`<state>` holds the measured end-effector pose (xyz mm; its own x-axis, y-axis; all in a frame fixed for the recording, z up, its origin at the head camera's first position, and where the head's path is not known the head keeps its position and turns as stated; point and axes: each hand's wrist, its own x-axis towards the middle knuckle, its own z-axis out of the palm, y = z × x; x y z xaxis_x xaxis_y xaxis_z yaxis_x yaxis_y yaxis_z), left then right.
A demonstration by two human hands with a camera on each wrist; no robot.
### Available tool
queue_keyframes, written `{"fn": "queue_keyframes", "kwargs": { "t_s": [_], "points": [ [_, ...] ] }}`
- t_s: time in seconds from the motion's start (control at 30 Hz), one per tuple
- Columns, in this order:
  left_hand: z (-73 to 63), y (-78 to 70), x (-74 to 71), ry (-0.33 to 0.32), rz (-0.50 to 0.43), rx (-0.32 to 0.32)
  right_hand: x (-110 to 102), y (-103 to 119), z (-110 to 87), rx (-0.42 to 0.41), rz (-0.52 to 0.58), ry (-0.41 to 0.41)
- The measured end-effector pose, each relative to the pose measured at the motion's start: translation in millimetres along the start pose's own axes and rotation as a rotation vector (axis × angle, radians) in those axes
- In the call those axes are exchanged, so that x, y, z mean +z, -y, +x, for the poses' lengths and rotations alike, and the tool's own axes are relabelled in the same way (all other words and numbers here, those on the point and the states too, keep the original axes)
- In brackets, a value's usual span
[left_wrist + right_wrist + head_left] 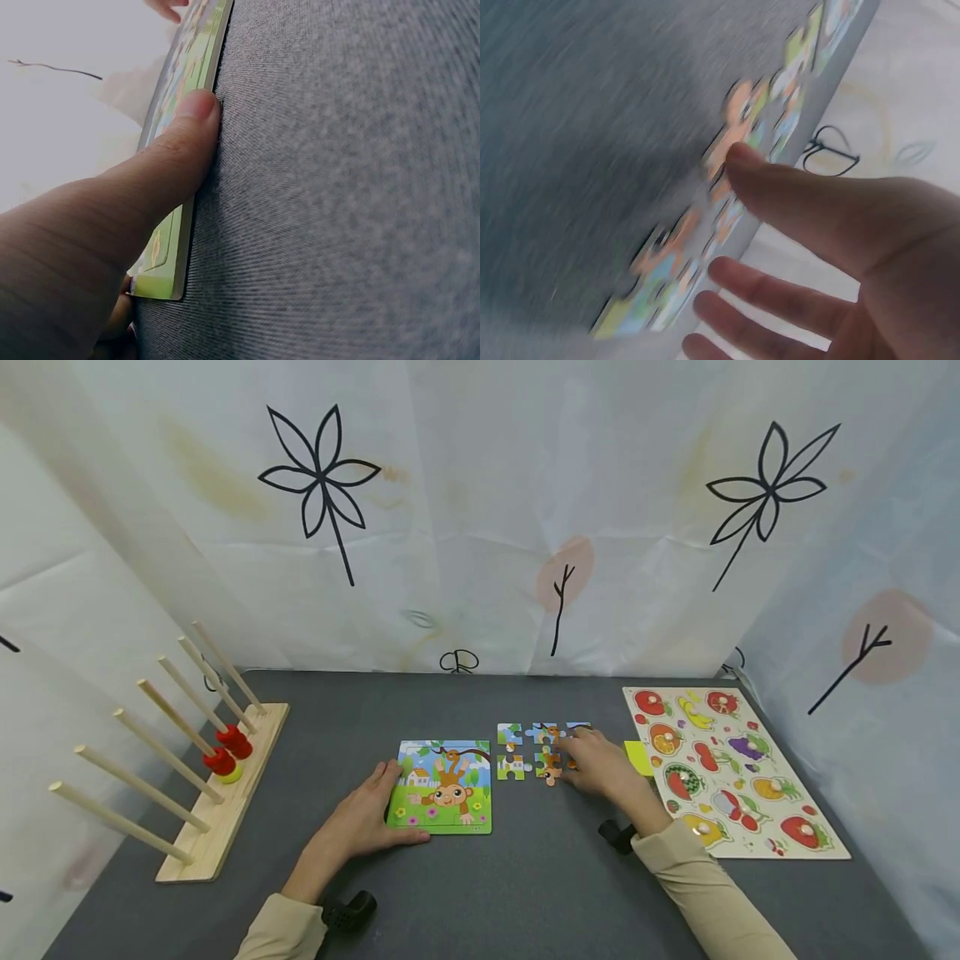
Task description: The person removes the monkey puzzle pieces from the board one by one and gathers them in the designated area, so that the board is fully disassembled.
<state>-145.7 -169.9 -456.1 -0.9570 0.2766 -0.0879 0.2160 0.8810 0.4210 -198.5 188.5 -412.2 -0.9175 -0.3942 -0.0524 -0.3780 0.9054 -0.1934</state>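
A square monkey jigsaw puzzle (pixel 447 793) lies flat in a green-edged frame at the middle of the table. My left hand (pixel 367 814) rests at its near left corner, fingers along the left side. In the left wrist view the thumb (pixel 169 154) lies against the near edge. Right of it, several loose jigsaw pieces (pixel 511 767) lie in two rows. My right hand (pixel 600 768) is over the right end of these rows and hides part of them. In the right wrist view its fingers are spread, and the thumb (pixel 772 176) overlaps a brown piece (pixel 739 112).
At the left stands a wooden peg rack (pixel 232 810) with tall rods and some red and yellow beads. A fruit board (pixel 738 768) lies at the right, with a yellow piece (pixel 637 758) at its left edge. White patterned cloth (pixel 465 510) hangs behind the grey table (pixel 510 893).
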Motion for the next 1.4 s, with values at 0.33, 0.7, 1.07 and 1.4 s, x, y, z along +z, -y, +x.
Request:
{"fn": "queue_keyframes", "kwargs": {
  "t_s": [0.33, 0.7, 1.07, 1.4],
  "points": [
    [0.7, 2.0, 1.2, -0.014, 0.0, 0.0, 7.6, 45.5, 15.5, -0.116, 0.151, -0.006],
    [-0.2, 3.7, 1.4, -0.017, 0.002, 0.009, 15.9, 106.8, 32.2, -0.296, 0.255, 0.086],
    [0.2, 10.5, -9.4, 0.099, -0.046, 0.078, 40.0, 148.7, 44.6, -0.356, 0.208, 0.167],
    [-1.8, 9.3, -24.3, 0.232, -0.111, 0.028, 47.4, 170.5, 47.9, -0.367, 0.111, 0.166]
  ]
}}
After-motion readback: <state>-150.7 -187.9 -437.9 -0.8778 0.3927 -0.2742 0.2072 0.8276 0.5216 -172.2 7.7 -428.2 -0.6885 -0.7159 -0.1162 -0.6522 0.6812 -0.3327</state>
